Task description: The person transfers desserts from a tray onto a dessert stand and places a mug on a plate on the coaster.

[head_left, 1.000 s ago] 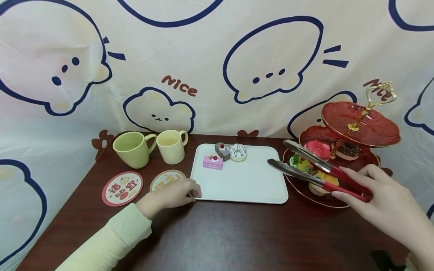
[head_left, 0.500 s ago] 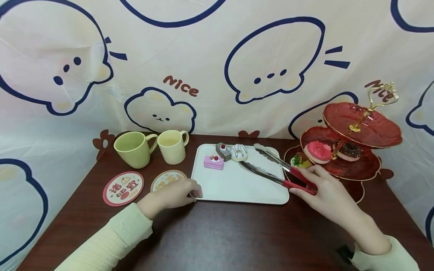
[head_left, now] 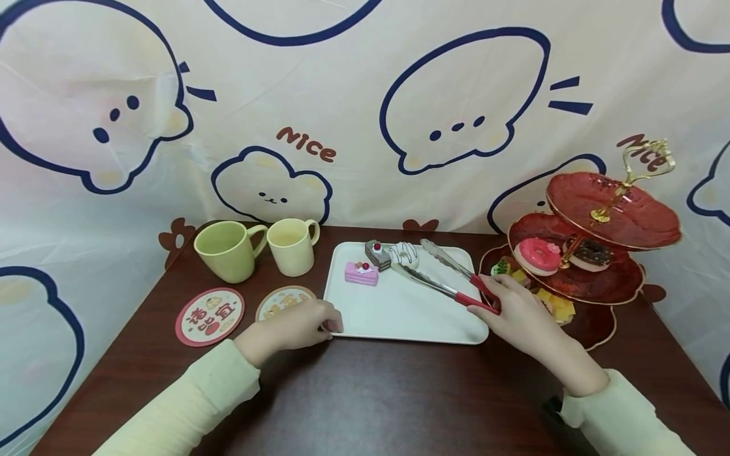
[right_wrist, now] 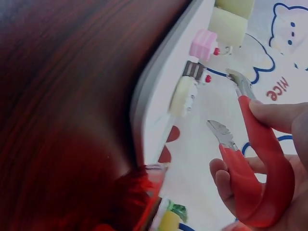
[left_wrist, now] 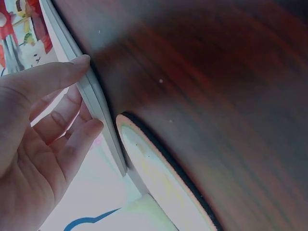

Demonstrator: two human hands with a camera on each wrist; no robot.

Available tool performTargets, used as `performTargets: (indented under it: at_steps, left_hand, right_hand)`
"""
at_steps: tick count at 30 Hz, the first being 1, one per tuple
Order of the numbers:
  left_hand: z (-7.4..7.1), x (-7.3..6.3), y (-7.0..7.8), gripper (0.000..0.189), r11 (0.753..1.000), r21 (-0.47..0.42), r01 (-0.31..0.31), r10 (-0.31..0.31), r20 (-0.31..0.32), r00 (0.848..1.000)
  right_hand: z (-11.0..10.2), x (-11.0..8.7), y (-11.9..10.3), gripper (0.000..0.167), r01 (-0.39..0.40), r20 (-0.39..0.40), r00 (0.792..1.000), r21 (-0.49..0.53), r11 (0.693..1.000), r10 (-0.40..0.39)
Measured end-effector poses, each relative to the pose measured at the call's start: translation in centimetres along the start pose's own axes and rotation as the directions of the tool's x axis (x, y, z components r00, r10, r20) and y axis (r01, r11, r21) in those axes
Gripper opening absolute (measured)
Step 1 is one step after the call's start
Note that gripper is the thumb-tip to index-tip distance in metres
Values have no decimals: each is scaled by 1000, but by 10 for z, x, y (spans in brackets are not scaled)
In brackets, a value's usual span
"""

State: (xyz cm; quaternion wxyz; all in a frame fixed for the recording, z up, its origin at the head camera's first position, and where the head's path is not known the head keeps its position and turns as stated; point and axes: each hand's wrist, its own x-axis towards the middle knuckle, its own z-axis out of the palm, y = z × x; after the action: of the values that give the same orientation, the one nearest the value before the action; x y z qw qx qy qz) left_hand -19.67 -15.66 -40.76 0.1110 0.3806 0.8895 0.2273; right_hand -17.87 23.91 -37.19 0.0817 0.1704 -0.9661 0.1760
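Note:
My right hand (head_left: 516,313) grips the red-handled metal tongs (head_left: 476,280) over the right part of the white tray (head_left: 410,316). The tongs' arms stand apart with nothing between them, one tip close to the white donut (head_left: 403,254) with dark stripes; in the right wrist view the tongs (right_wrist: 269,163) show above the tray. Beside the donut lie a dark cake slice (head_left: 377,256) and a pink cake slice (head_left: 361,274). My left hand (head_left: 302,323) holds the tray's near-left corner, fingertips on the rim (left_wrist: 103,120) in the left wrist view.
At right stands a red tiered stand (head_left: 633,282) with a pink donut (head_left: 538,256), a chocolate donut (head_left: 590,256) and fruit pastries (head_left: 556,307). A green mug (head_left: 227,253) and a cream mug (head_left: 292,250) stand back left, behind two round coasters (head_left: 210,316). A printed cloth hangs behind.
My right hand has carried the tongs left from in front of the tiered stand to over the tray, near the striped donut. The left hand has stayed at the tray corner.

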Motion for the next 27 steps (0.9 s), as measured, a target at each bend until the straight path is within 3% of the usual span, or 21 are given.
performTargets:
  at_steps: [9, 27]
  left_hand:
    - [0, 1, -1, 19, 1000, -10, 17, -17, 10, 1000]
    - [-2, 3, 1, 19, 1000, 6, 20, -20, 24, 1000]
  right_hand:
    - [12, 19, 4, 63, 31, 53, 998, 14, 999, -32]
    - [30, 41, 6, 62, -64, 160, 985, -16, 998, 66]
